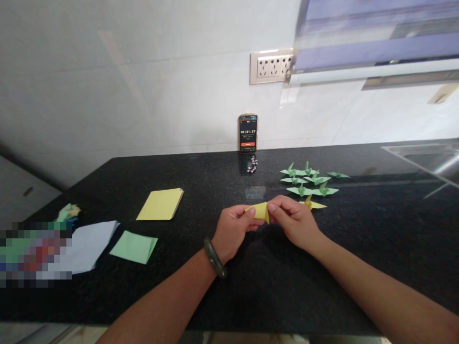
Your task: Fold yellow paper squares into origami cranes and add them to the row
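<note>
A small piece of folded yellow paper [260, 211] is held up between my two hands over the dark counter. My left hand [234, 224], with a dark bangle [215, 258] at its wrist, pinches the paper's left part under the thumb. At the right end, the fingertips of my right hand [296, 222] are closed on the paper's edge. Just past my right hand sits a yellow paper crane [313, 205], partly hidden by it. Several green paper cranes [303, 190] stand in rows behind that one.
A stack of yellow paper [159, 204], a folded green sheet [134, 247] and white paper [89, 246] lie left on the black counter [201, 177]. Crumpled paper [68, 212] is farther left. A phone [248, 134] leans on the wall behind a beaded bracelet [253, 165]. A sink [423, 155] is at right.
</note>
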A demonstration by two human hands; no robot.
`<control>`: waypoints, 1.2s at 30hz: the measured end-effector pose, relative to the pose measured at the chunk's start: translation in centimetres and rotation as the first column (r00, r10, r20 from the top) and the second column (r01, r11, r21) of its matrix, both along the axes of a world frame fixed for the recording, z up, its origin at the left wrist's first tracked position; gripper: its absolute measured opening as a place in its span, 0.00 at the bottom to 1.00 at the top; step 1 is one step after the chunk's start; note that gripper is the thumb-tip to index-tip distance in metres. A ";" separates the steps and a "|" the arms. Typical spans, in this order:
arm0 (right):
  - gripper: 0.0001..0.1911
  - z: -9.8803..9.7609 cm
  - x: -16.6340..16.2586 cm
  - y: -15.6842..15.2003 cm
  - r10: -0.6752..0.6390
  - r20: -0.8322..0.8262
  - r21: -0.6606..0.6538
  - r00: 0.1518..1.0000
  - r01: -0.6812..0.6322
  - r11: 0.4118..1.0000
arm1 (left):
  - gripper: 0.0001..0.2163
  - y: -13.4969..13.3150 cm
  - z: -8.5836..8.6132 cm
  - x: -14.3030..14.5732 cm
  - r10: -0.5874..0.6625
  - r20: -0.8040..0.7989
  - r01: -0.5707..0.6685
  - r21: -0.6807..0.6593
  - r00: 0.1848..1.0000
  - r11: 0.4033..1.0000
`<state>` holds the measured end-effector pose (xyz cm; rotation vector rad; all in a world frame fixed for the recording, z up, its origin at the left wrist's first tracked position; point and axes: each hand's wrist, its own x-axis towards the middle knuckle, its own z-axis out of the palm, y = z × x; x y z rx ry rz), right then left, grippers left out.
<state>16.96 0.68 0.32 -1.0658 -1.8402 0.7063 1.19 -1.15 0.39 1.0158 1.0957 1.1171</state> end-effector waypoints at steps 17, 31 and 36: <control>0.09 -0.4 0.1 0.1 -0.103 0.095 0.135 0.990 0.090 0.987 | 0.10 -0.1 0.0 0.1 -0.017 -0.087 0.019 0.028 0.996 0.999; 0.10 -0.5 0.3 0.2 -0.105 0.042 0.000 0.994 0.105 0.994 | 0.10 -0.1 0.0 0.0 -0.010 -0.124 0.017 0.052 0.992 0.999; 0.10 -0.6 0.3 0.3 -0.107 0.033 -0.020 0.994 0.107 0.994 | 0.10 -0.1 0.0 0.0 -0.028 -0.093 0.031 0.026 0.995 0.999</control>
